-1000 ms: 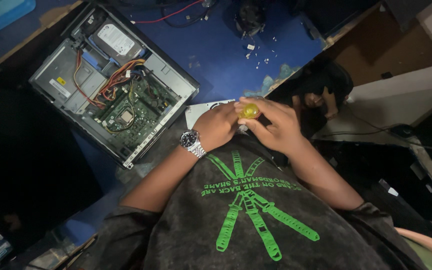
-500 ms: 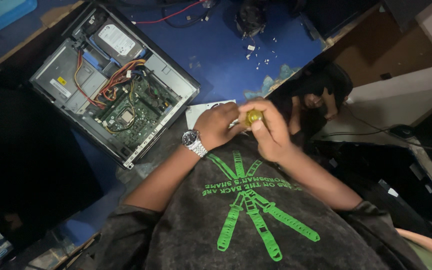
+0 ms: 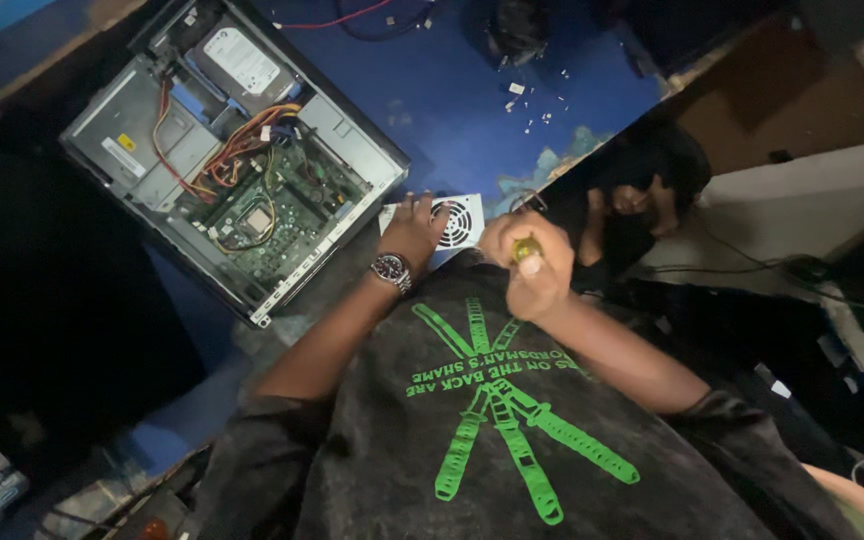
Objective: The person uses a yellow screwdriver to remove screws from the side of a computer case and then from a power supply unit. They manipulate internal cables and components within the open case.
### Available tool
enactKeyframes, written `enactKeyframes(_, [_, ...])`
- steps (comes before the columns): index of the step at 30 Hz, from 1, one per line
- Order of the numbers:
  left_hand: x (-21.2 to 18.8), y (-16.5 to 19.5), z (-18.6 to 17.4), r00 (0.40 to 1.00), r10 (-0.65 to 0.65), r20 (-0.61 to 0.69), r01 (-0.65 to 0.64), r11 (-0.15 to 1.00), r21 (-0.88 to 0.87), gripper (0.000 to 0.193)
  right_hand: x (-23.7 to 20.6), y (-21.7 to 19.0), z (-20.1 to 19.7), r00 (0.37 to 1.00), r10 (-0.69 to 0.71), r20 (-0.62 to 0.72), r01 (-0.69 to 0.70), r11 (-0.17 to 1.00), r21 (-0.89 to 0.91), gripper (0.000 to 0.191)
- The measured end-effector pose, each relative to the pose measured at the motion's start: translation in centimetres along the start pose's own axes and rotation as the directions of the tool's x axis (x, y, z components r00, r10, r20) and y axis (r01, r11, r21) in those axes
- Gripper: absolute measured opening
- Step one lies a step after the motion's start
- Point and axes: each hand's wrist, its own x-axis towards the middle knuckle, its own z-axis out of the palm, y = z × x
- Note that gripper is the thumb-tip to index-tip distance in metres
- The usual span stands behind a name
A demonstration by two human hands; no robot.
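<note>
Since the earlier frame, both hands had parted: the left hand (image 3: pixel 414 228) had slid off the yellow screwdriver handle (image 3: pixel 525 250) and settled, fingers spread, on the white power supply unit (image 3: pixel 452 222), while the right hand (image 3: pixel 530 268) had dropped slightly with the tool. That right hand was closed in a fist round the yellow handle, whose end just showed above the knuckles; the shaft and tip were hidden behind the fingers, so where the tip met the unit could not be told.

Taking the power supply unit as the landmark, it lay on the blue table (image 3: pixel 452 100) with its round fan grille facing up. To its left sat the open computer case (image 3: pixel 237 165), its green board and bundled wires exposed. Beyond it, further up the table, a few small loose screws (image 3: pixel 532 105) were scattered. A wristwatch (image 3: pixel 390 268) sat just below it on the left wrist.

Judging from this, the work seemed to be driving or loosening a screw on the unit. Doing it well would call for the flat left hand pinning the unit firmly, and for the driver kept square to the screw under steady pressure.
</note>
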Motion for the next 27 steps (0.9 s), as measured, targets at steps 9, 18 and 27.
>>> enactKeyframes(9, [0.0,-0.3,-0.6,0.999,-0.017,0.037,0.015,0.999,0.048,0.05,1.7,-0.6,-0.3,0.979,0.059,0.194,-0.082,0.99,0.115,0.054])
enactKeyframes(18, [-0.8,-0.9,-1.0,0.995,-0.05,0.088,0.058,0.993,-0.1,0.046,6.3,-1.9,-1.2,0.788,0.092,0.609,-0.158,0.986,0.056,0.059])
enactKeyframes(27, [-0.6,-0.9,-1.2,0.989,-0.096,0.112,0.11,0.987,-0.121,0.043,1.9,-0.5,1.3,0.996,-0.026,0.086,0.017,0.995,0.103,0.053])
